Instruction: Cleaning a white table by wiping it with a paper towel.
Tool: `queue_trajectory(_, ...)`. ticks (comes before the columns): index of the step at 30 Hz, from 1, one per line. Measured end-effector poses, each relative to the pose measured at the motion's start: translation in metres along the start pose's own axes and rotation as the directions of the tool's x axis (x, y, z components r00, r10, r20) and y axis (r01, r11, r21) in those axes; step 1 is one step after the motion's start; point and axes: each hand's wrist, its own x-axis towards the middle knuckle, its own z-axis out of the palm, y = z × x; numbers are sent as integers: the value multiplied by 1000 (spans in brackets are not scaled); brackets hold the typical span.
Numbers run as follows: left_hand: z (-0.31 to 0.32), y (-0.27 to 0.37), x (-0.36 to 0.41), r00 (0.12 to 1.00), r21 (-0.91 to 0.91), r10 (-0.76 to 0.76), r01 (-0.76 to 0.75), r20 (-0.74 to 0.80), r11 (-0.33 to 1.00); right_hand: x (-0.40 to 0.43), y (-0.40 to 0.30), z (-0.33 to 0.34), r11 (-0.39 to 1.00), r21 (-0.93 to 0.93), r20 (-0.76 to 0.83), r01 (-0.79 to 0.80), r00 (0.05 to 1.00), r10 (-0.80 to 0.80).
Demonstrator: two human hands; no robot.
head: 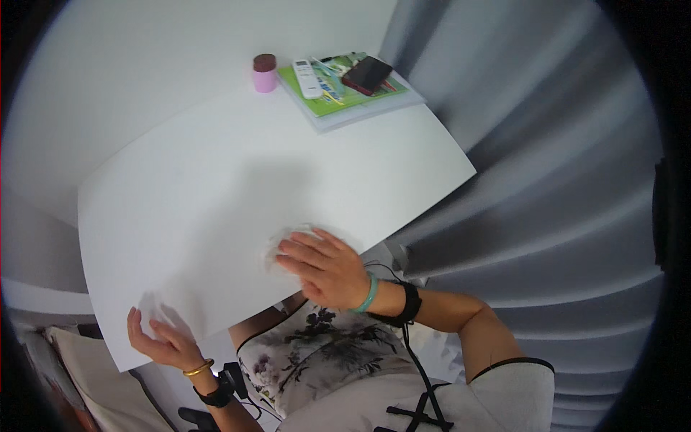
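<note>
Under the fingers of my right hand (330,267) is a crumpled white tissue or cloth (273,252), held against the white tabletop (162,200) close to its front edge. The palm covers part of it, so its full shape is hidden. My left hand (164,341) is at the front left of the table with its fingers apart and slightly curled, and it holds nothing. A soft shadow falls across the tabletop between the two hands.
At the back, a green book (329,108) carries a white remote control (307,79) and a dark phone (367,75). Beside it stands a pink jar (264,81) with a brown lid. Grey curtains (540,162) hang at the right; a beige chair (97,378) is lower left.
</note>
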Motion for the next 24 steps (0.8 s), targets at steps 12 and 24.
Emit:
queue_trajectory(12,-2,-16,-9,999,12,37,-37,-37,999,-130,231,-84,878,-217,-586,-428,776,234)
queue_trajectory(24,2,-7,-3,1000,15,17,-17,-10,1000,-127,269,-71,409,476,-675,-779,-25,737)
